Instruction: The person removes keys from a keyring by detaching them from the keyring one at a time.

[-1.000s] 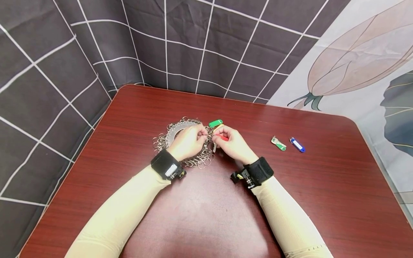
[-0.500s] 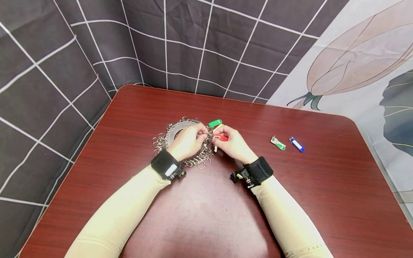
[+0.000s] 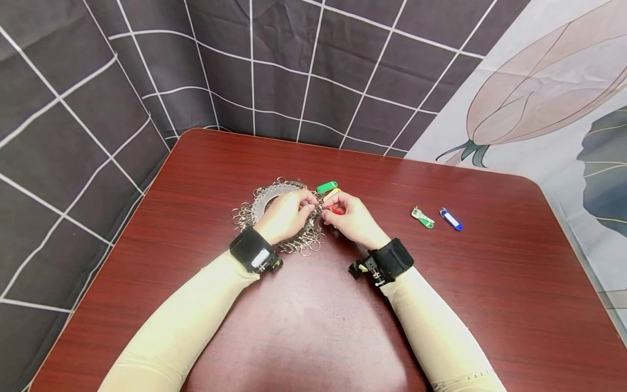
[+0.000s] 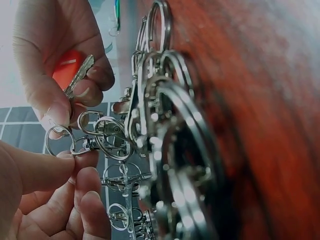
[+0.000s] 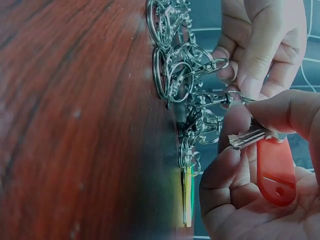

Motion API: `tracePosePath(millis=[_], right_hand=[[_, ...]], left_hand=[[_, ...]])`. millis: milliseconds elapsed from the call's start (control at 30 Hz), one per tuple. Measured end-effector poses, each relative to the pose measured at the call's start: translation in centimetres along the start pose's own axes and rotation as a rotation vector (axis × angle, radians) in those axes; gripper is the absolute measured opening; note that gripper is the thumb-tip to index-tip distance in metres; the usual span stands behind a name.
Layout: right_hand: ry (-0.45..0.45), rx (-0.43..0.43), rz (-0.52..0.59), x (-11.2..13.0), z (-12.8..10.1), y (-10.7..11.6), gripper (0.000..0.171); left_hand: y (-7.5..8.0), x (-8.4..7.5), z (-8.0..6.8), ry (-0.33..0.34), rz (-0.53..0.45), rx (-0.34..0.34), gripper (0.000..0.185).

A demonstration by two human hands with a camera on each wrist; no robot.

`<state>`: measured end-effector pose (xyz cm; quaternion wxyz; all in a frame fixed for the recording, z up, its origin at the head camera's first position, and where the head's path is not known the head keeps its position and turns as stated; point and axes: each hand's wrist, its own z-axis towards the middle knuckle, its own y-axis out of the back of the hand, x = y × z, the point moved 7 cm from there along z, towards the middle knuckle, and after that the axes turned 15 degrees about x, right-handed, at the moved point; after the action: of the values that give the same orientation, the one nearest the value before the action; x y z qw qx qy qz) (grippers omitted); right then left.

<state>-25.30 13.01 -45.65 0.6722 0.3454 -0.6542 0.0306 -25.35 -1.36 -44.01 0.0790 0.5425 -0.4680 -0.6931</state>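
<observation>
Ring cluster: at the left of our view a big bundle of metal key rings (image 3: pixel 274 209) lies on the desk (image 3: pixel 490 283), its loops tangled together.

Left hand: our left hand (image 3: pixel 286 215) rests on the bundle and its fingers (image 4: pixel 55 170) pinch one small clasp and ring (image 4: pixel 82 142) pulled out from the mass.

Right hand: our right hand (image 3: pixel 352 218) meets it, fingers (image 5: pixel 280 112) curled round a key with a red tag (image 5: pixel 274 170), thumb pressed at the clasp.

Nearby tags: a green tag (image 3: pixel 326 187) and a yellow tag (image 3: pixel 331 193) lie just beyond the hands; we cannot tell whether they hang on the bundle.

Loose pieces: well to the right lie a green-tagged key (image 3: pixel 423 218) and a blue tag (image 3: pixel 451 219), apart from the work.

Risk, slip: we judge that the small clasp could spring out of our pinch, since both grips are on thin smooth metal.

Risk, snag: neighbouring loops crowd the clasp, so we might hook the wrong ring.

Risk, drag: pulling hard could haul the whole bundle across the desk.
</observation>
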Motion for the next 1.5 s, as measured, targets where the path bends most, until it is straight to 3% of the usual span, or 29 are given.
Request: tracePosePath(millis=[367,567,1200,1333,1500], right_hand=[[-0.022,0.004,-0.035,0.10,-0.14,-0.21,0.011],[-0.004,-0.005,-0.088,0.39,-0.16,-0.11,0.011],[0.034,-0.007,-0.005,0.57,-0.04,-0.08,0.009],[0.025,-0.012,0.021,0.53,-0.07,0.00,0.008],[-0.013,-0.015,-0.023,0.20,-0.10,0.01,0.010]], left_hand=[[-0.20,0.01,0.18,-0.026,-0.033,0.020,0.011],[-0.02,0.13,0.15,-0.020,-0.066,-0.012,0.011],[0.32,-0.07,-0.11,-0.008,-0.073,-0.043,0.013],[0.24,-0.02,-0.08,-0.005,-0.092,-0.027,0.013],[-0.07,0.00,0.08,-0.009,-0.109,0.006,0.012]])
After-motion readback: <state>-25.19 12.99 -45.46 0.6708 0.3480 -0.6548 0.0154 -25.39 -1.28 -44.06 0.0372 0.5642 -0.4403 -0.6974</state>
